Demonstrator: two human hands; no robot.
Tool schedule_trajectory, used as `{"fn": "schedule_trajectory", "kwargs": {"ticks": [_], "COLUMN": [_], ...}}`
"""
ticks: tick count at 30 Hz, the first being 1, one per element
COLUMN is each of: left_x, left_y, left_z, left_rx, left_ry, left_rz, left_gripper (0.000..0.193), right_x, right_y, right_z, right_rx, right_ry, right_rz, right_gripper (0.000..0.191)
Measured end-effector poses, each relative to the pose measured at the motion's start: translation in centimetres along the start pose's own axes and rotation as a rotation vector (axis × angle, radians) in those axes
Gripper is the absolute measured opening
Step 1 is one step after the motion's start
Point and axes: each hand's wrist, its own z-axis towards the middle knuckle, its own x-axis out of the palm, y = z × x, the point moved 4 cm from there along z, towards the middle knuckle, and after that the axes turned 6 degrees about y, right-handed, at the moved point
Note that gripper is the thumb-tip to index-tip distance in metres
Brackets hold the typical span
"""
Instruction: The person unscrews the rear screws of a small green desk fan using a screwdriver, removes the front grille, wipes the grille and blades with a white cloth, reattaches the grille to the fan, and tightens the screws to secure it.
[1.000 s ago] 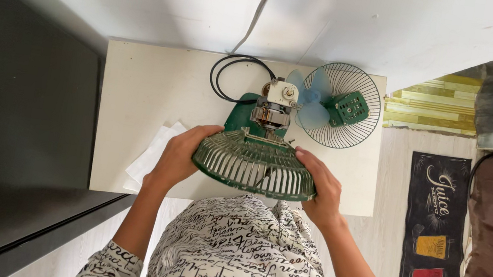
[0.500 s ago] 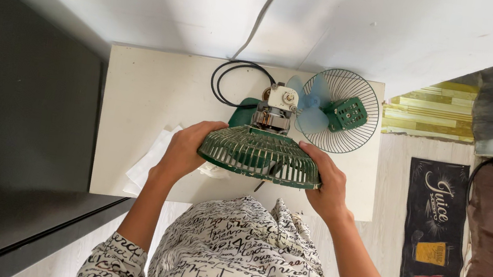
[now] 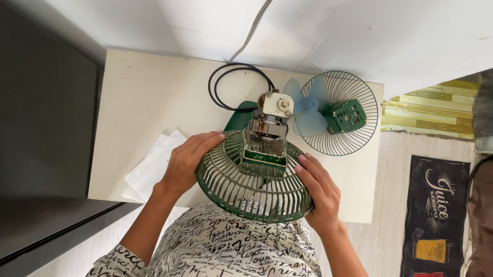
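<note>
Now both hands grip green fan guard (tilted more face-up than earlier).

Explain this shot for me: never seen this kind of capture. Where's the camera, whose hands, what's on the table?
There is no machine here. A person wears one camera on the head, and it looks straight down, so you see their patterned sleeves and both bare hands from above.

The left hand and the right hand grip opposite sides of a green wire fan guard, the round cage of a small fan. The fan's bare motor sits in the middle of that cage, with its cover off.

They work over a pale table set against a white wall. On it lie the other wire guard with a green hub, a light blue fan blade on top of it, a looped black cord, and white paper under the left hand.

To the right, on the floor, is a dark mat.
</note>
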Motion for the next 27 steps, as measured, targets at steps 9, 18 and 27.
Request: {"fn": "schedule_trajectory", "kwargs": {"ticks": [9,18,27], "left_x": [-0.3,-0.6,-0.6], "left_y": [-0.3,0.2,0.1], "left_z": [0.0,0.8,0.6], "left_rx": [-0.003,-0.068,-0.085], "left_ry": [-0.006,0.044,0.09], "left_rz": [-0.028,-0.076,-0.072], "left_gripper": [0.049,0.05,0.052], "right_x": [-0.2,-1.2,-1.5], "right_y": [0.2,-0.1,-0.4], "right_z": [-0.1,2.1,2.1], "right_rx": [0.008,0.074,0.106], "right_ry": [0.012,0.073,0.101], "right_rz": [0.011,0.039,0.048], "right_gripper": [0.044,0.043,0.045]}}
